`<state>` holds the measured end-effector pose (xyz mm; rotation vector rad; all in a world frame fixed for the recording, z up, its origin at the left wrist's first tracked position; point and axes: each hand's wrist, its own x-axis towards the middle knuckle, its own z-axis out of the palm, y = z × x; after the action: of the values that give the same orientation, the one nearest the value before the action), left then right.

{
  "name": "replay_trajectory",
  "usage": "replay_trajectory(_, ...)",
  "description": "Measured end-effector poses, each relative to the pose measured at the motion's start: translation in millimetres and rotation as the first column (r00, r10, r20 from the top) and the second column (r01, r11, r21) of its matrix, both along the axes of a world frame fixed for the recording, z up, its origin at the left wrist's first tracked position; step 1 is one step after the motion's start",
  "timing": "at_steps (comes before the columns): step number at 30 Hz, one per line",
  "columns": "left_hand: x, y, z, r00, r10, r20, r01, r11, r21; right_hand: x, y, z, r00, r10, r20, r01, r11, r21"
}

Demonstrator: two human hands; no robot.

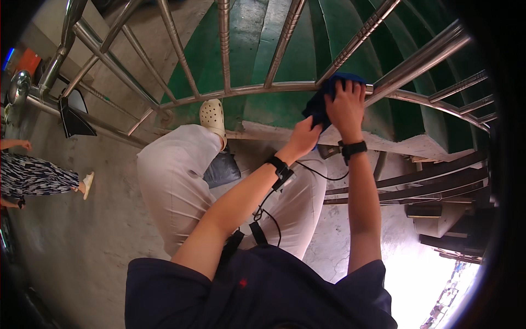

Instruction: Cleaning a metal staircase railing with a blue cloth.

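Observation:
A dark blue cloth (317, 107) is draped over the lower rail (263, 88) of a shiny metal railing. My right hand (347, 109) presses the cloth around the rail, close to where a thick slanted tube (419, 57) meets it. Slightly lower and to the left, my left hand (303, 140) grips the hanging end of the cloth between thumb and fingers. Part of the rail is hidden under the cloth and my right hand. Each wrist wears a black band, and a thin black cable runs between them.
Behind the railing, green stair treads (283, 45) curve up to the right. My cream clog (212, 117) rests on the green step edge. A dark plastic bag (222, 168) lies beneath. Dark curved slats (431, 177) stand right. At the left, a person in patterned trousers (37, 174) stands on the concrete floor.

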<state>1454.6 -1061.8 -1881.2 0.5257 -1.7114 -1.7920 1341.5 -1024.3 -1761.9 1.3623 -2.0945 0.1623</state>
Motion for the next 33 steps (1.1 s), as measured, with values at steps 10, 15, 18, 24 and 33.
replay_trajectory(10,11,-14,15,0.993,0.09,0.078,-0.088,0.996,-0.035,-6,-8,11,0.996,0.074,0.058,-0.078,0.995,0.06)
replay_trajectory(15,7,-11,11,0.993,0.074,0.088,-0.074,0.997,-0.003,-20,-20,7,0.995,0.032,0.089,-0.042,0.993,0.112)
replay_trajectory(18,14,-17,-13,0.989,0.132,0.072,-0.132,0.991,-0.012,11,-21,-6,0.998,-0.062,-0.016,0.062,0.998,0.014)
replay_trajectory(24,16,-25,-48,0.99,0.144,-0.009,-0.142,0.985,0.093,29,-18,-59,0.982,-0.189,-0.013,0.186,0.973,-0.139)
replay_trajectory(33,35,-32,-112,0.969,0.237,-0.069,-0.242,0.967,-0.075,95,-22,-93,0.984,0.062,0.169,-0.081,0.991,0.107)
